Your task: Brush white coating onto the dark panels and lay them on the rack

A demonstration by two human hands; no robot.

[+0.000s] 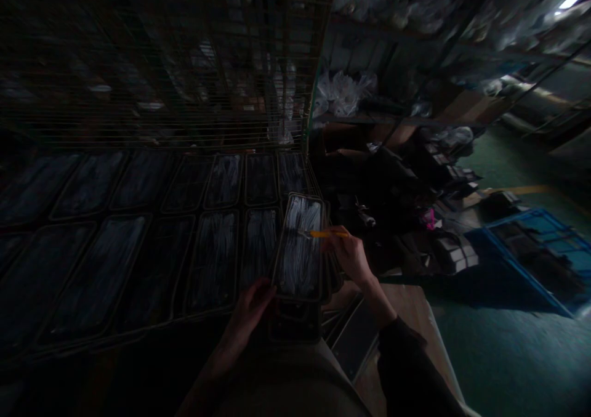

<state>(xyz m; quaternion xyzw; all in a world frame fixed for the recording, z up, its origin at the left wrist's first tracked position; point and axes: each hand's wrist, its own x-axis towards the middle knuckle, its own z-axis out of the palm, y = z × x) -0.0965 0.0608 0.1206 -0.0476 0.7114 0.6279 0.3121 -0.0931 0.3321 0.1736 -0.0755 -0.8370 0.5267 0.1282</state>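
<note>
My left hand grips the near left corner of a dark rectangular plate streaked with pale brush marks. This plate lies on top of a small stack of similar plates. My right hand pinches a small brush with a yellow handle; its bristle tip rests on the upper part of the plate. Both forearms reach in from the bottom of the view.
To the left, rows of similar streaked plates lie side by side on a wire rack. A wooden bench top lies under my right arm. Cluttered shelves stand at right, with a blue crate on the green floor.
</note>
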